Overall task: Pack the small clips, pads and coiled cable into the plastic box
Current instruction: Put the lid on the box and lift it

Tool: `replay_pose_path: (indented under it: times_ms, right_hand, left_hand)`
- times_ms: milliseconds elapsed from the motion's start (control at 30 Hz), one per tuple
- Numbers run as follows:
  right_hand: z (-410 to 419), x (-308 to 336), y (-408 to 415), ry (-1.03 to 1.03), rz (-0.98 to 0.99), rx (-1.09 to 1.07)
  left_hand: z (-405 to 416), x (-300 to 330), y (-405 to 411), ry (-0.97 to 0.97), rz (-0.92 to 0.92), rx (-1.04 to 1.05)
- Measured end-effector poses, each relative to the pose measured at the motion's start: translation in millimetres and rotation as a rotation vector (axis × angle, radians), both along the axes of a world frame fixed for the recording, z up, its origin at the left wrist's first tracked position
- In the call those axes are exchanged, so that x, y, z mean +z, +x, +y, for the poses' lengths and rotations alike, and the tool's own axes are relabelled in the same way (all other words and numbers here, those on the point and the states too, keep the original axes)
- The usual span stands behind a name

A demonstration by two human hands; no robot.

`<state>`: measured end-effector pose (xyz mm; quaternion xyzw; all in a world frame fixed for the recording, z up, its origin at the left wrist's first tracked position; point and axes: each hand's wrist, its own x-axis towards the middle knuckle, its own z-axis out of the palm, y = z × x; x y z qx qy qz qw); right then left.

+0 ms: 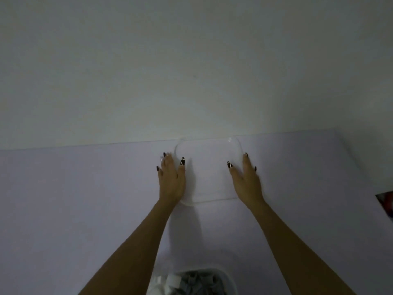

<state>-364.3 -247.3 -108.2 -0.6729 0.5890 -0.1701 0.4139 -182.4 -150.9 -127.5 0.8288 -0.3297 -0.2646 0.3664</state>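
Lid (209, 171) flat between hands — left hand (171, 182), right hand (247, 184) gripping its sides.

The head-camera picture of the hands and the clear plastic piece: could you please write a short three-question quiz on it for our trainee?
1. True or false: both hands hold the clear plastic lid by its sides.
2. Where does the plastic box with grey and white items sit? A) at the bottom edge, between the forearms B) on top of the lid C) far left of the table
3. Fill in: the lid lies against the table's ____ edge, by the wall.

Key
1. True: left hand and right hand flank it, thumbs on top.
2. A
3. far
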Motion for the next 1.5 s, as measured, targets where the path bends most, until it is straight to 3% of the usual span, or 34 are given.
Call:
replay_pose_path:
  times_ms: [167,267,400,500,567,667,700,833,933,1033,1133,1233,1300,1400,1500]
  right_hand:
    - [0,-15,2,-0.048,0.044,0.016]
    - [-4,-9,2,0.020,0.005,0.003]
    - [-12,26,-2,0.107,-0.008,-0.034]
    - [-11,66,-2,0.166,-0.229,-0.198]
    - [-6,93,-5,0.349,-0.517,-0.336]
    - [6,123,-18,0.542,-0.821,-0.429]
    - [16,135,-21,0.545,-0.878,-0.457]
    - [59,170,-23,0.428,-0.959,-0.472]
    - [103,185,-37,0.453,-0.918,-0.378]
    - [132,186,-66,0.489,-0.728,-0.151]
    - [176,184,-90,0.548,-0.647,-0.059]
    - [226,163,-101,0.402,-0.522,-0.018]
    - [254,145,-102,0.310,-0.468,0.019]
    - [275,121,-104,0.232,-0.366,0.071]
    - [279,101,-104,0.206,-0.325,0.074]
  left_hand:
    - [-8,-10,-12,-0.008,-0.150,0.070]
    - [-8,-8,-11,0.005,-0.109,0.076]
    - [-6,21,-13,-0.092,0.081,0.111]
    - [-2,62,-12,-0.295,0.073,0.128]
    - [6,90,-9,-0.458,0.058,0.127]
    - [23,128,-10,-0.499,0.086,0.168]
    - [34,146,-14,-0.511,0.158,0.200]
    - [77,208,-25,-0.651,0.762,0.433]
    - [129,233,-30,-0.677,0.975,0.430]
    - [180,228,-35,-0.696,0.926,0.380]
    - [239,221,-47,-0.534,0.821,0.206]
    - [282,194,-69,-0.307,0.736,0.066]
    - [305,172,-83,-0.179,0.546,-0.002]
    - [327,137,-94,-0.156,0.339,-0.038]
    - [330,116,-103,-0.163,0.281,-0.040]
